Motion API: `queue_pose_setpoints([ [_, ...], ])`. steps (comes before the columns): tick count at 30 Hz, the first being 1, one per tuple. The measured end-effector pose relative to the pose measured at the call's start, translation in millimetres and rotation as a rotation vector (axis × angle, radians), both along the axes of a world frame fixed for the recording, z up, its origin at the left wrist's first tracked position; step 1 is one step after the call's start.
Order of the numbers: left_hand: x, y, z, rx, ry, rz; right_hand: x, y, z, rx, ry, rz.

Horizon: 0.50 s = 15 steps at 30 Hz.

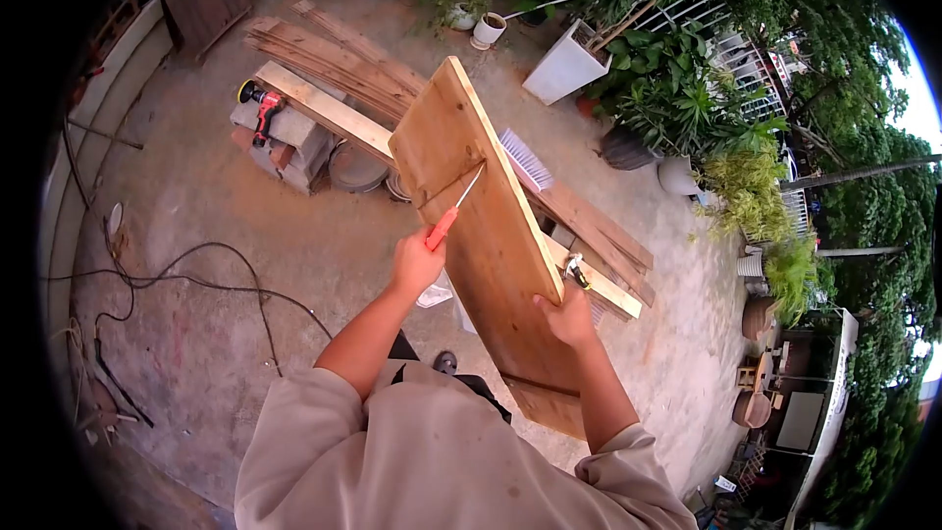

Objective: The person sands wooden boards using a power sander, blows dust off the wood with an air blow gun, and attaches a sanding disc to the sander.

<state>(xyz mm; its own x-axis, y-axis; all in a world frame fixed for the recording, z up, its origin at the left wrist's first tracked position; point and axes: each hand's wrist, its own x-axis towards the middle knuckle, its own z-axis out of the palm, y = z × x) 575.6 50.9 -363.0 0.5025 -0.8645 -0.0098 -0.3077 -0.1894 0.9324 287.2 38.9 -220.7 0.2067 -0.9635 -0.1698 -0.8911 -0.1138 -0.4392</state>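
Observation:
My left hand [419, 262] is closed around the orange handle of a screwdriver [443, 229]. The metal shaft points up and to the right, its tip at a dark cross groove in a wide wooden board [491, 265]; whether it presses into the groove I cannot tell. My right hand [569, 321] grips the board's right edge, thumb on the face. Tilted in front of my body, the board shows brown stain, knots and a second cross groove near its lower end.
A red power tool with a yellow disc [263, 110] lies on stacked blocks [285, 142] at the left. Behind the board are a pale plank [329, 113], brown planks [334, 54] and a bristle brush [526, 159]. Black cable [206, 247] crosses the floor; a white planter [566, 66] stands behind.

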Motion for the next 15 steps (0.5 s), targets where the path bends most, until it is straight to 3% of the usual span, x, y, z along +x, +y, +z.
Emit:
queue_pose_setpoints([
  [7,2,-6,-6,-0.067,-0.014,0.007,1,0,0,-0.002,0.082,0.012],
  [11,3,8,-40,-0.070,0.004,-0.025,4,-1,2,-0.013,0.068,0.001],
  [15,10,-5,-14,-0.056,-0.010,0.008,7,3,6,0.001,0.096,-0.019],
])
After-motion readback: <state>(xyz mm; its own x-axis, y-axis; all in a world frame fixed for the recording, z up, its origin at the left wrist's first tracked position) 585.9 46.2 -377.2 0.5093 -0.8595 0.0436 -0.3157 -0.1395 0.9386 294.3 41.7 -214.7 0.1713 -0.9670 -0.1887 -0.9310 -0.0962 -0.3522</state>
